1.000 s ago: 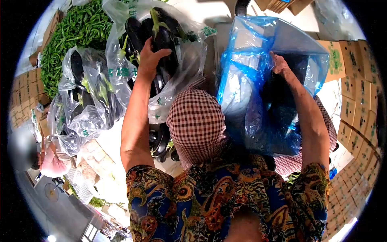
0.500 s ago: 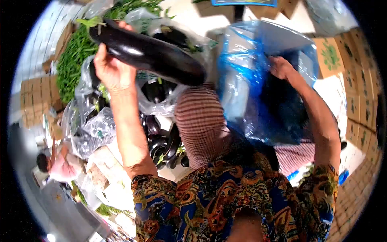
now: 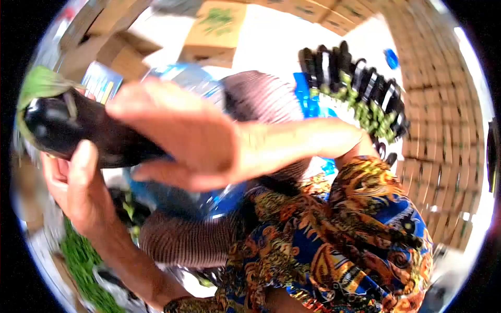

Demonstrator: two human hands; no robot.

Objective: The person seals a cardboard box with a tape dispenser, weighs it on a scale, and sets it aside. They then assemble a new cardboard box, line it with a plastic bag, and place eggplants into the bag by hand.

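Note:
A dark purple eggplant with a green cap is raised close to the camera at the left. My left hand holds it from below near the cap end, thumb against its side. Across its body lies my right hand, blurred by motion, with fingers on the upper side and thumb on the lower, closed around it. The eggplant's far end is hidden behind this hand. Beneath, between my knees, is a blue plastic bag, partly covered by my hands.
Several eggplants lie in a row on the pale floor at right, beside a blue plastic piece. Stacked cartons form a wall farther right. A printed carton stands ahead. Green peppers are at lower left.
The view has swung to the right. My right hand has left the blue bag and come onto the eggplant, which my left hand still holds, now nearer the camera.

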